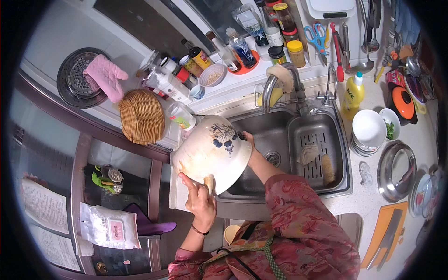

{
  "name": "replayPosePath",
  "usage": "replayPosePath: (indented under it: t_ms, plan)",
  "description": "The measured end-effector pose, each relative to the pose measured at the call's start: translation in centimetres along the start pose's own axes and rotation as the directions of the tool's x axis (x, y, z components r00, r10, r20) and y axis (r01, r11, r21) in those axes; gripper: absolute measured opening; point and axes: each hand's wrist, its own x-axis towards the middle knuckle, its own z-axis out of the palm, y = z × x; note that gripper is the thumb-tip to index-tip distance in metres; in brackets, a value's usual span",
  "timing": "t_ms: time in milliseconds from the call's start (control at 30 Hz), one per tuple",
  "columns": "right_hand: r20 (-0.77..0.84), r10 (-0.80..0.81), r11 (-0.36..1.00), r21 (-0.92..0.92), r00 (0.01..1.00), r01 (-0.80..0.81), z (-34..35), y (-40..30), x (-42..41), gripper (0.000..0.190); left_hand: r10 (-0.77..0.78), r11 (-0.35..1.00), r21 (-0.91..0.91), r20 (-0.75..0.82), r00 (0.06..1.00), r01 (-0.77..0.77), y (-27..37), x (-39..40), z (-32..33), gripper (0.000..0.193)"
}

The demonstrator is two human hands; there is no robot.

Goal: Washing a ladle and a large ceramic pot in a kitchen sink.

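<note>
A large pale basin with a dark flower pattern (206, 154) is tilted over the left part of the steel double sink (255, 199), its outer side facing up. My right hand (249, 140) grips it at its far right side, the fingers partly hidden behind it. On its near left side lies my left hand (201, 199), the index finger stretched along the wall and the other fingers bent round a small tan piece (209, 183), perhaps a brush or scrubber handle. What the basin holds inside is hidden.
Right of the sink stand a yellow detergent bottle (352, 96), stacked white bowls (370, 127), a steel lid (385, 175) and an orange cutting board (376, 241) with a knife (388, 234). The faucet (268, 91) rises behind. A wicker basket (141, 117) is at the left.
</note>
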Motion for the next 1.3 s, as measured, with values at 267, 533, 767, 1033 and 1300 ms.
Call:
replayPosePath:
  t_ms: [267, 533, 767, 1033, 1300]
  plan:
    - [-0.279, 0.056, 0.988, 0.151, 0.959, -0.014, 2.1, -1.6, -3.6, 0.041, -0.171, 0.985, 0.023, 0.084, 0.982, 0.17, 0.2, 0.6, -0.1, 0.029]
    - [-0.36, -0.05, 0.983, -0.183, 0.932, -0.018, -0.9, -8.4, -6.9, 0.03, -0.529, 0.262, -0.408, 0.697, 0.484, 0.875, -7.4, 2.8, 5.5, 0.034]
    - [-0.373, -0.484, 0.741, -0.656, 0.791, 0.144, -0.1, -15.1, -13.0, 0.02, -0.324, -0.204, -0.248, 0.93, 0.173, 0.947, -6.8, 3.6, 9.8, 0.038]
    - [0.388, -0.777, -0.622, -0.59, 0.496, -0.514, 0.7, -23.7, -16.2, 0.024, -0.281, -0.285, -0.15, 0.957, 0.068, 0.947, -5.0, 3.2, 11.8, 0.027]
    - [0.261, -0.681, -0.698, -0.514, 0.684, -0.498, -1.6, -24.1, -14.9, 0.008, -0.261, -0.233, -0.148, 0.962, 0.084, 0.961, -5.3, 2.7, 12.7, 0.028]
